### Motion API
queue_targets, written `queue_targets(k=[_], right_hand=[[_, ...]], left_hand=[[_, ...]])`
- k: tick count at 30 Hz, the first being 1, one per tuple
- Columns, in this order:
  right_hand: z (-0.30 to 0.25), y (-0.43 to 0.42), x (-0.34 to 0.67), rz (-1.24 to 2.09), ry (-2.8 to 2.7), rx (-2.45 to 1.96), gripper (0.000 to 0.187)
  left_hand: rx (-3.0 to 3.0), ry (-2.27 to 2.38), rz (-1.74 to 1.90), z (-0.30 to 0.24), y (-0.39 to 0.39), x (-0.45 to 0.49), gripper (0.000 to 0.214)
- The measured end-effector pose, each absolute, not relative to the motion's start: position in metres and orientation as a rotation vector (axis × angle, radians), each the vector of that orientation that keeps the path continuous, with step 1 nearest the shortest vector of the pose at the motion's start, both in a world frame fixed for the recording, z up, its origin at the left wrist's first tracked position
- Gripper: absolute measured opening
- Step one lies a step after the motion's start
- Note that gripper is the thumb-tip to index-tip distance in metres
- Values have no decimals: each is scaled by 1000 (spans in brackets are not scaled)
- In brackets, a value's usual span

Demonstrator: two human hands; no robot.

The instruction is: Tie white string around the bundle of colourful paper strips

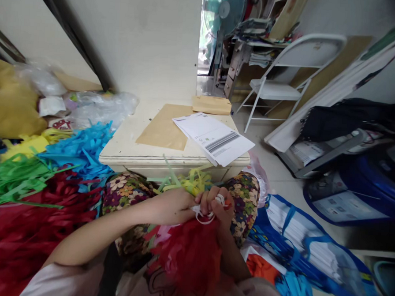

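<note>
Over my lap hangs a pompom of red streamers point(190, 256), with some pink and green strips at its left side. White string point(204, 215) loops around my fingers at its gathered top. My right hand point(220, 206) is closed around that top, with string over its fingers and a bit of orange showing beside them. My left hand point(174, 207) meets it from the left, its fingertips pinched on the string and partly hidden. Yellow and pale green strips point(195, 181) stick out just beyond my hands.
Ahead stands a cream table point(125, 140) with a brown envelope point(167, 126) and white printed sheets point(214, 138). Piles of red point(20, 236), green point(13, 178) and blue streamers point(78, 148) lie left. A blue bag point(275, 240) lies right; a white folding chair point(276, 89) stands behind.
</note>
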State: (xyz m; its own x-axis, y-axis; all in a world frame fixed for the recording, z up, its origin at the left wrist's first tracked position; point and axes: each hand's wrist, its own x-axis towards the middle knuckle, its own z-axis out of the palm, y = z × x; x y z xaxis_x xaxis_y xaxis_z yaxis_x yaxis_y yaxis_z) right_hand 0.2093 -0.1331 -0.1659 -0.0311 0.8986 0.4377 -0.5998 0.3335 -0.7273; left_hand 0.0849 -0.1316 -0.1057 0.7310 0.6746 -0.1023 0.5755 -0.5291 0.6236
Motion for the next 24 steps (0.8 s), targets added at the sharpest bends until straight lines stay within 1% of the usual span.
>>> queue_targets(k=[3,7,11,14,15,17,19,21,23,24], right_hand=[[-167,-132,209,1225,-1082,-331,33],[-171,-132,213,1250,-1187,-314,31],[-169,-136,221,1286,-1279,-371,24],[-166,-139,225,1337,-1361,-327,14],[-165,-140,226,1354,-1372,-315,15],[-166,-140,227,1361,-1395,-328,23],[-168,-137,228,1335,-1402,-380,27],[-170,-134,228,1327,-1410,-414,21],[-171,-132,228,1321,-1418,-419,6],[-171,-131,227,1323,-1407,-400,8]], left_hand=[[2113,876,171,-109,-129,84,22],[1893,759,93,-113,-125,81,29],[1725,721,76,-119,-126,80,33],[1629,747,113,-125,-130,81,35],[1627,755,117,-126,-132,81,35],[1672,771,121,-126,-135,81,34],[1746,790,161,-124,-138,81,30],[1805,796,245,-122,-140,81,23],[1832,841,308,-123,-142,82,20],[1841,884,326,-125,-144,83,20]])
